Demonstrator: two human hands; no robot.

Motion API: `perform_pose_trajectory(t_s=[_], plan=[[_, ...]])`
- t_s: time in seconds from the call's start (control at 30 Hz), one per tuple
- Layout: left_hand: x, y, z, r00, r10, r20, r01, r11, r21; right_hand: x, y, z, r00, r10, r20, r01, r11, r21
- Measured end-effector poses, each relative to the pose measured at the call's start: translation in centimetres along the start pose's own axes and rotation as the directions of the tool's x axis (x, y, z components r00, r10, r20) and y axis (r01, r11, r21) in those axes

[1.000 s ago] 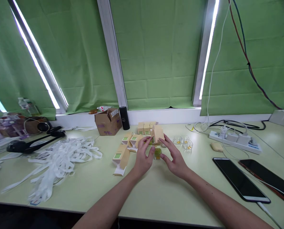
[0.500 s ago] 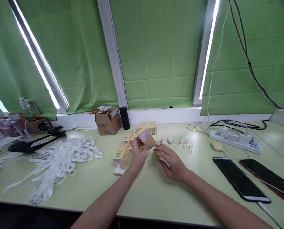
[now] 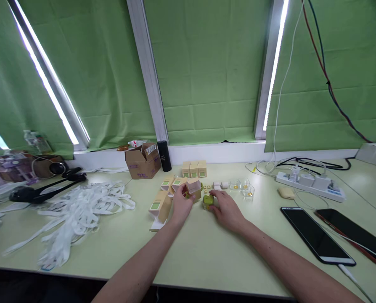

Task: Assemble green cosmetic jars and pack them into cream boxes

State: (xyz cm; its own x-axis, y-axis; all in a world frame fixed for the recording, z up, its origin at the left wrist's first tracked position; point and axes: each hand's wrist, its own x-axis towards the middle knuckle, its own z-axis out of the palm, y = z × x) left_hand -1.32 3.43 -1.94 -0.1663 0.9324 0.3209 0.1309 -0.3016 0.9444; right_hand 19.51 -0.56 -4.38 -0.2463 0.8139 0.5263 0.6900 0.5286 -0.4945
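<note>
My left hand has its fingers closed on a small tan cardboard box, whose pale inside shows at its open end. Something green peeks out by those fingertips, mostly hidden. A small jar with a green top stands on the table just to the right, with the thumb and fingers of my right hand around it. Beside my left hand are several more tan boxes with green square labels. Tiny gold pieces, white caps and clear glass containers lie beyond my right hand.
Three tan boxes stand in a row farther back, near a brown carton and a black cylinder. White straps are heaped at left. Two phones, a power strip and cables occupy the right side.
My left hand has lowered the box toward the table. My right hand has shifted slightly, and the green-topped jar, mostly covered before, now shows plainly at its fingers.
</note>
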Motion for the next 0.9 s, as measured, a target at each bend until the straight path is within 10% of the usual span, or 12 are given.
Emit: perform_pose_trajectory(t_s=[0.4, 0.9], plan=[[-1.1, -0.8, 1.3, 0.945, -0.08, 0.316, 0.111, 0.99, -0.082, 0.6, 1.9, -1.9, 0.955, 0.295, 0.004, -0.295, 0.955, -0.023], [-1.1, 0.2, 0.6, 0.945, 0.258, 0.199, -0.266, 0.964, 0.015, 0.5, 2.4, -1.6, 0.968, 0.248, -0.032, -0.249, 0.968, -0.039]])
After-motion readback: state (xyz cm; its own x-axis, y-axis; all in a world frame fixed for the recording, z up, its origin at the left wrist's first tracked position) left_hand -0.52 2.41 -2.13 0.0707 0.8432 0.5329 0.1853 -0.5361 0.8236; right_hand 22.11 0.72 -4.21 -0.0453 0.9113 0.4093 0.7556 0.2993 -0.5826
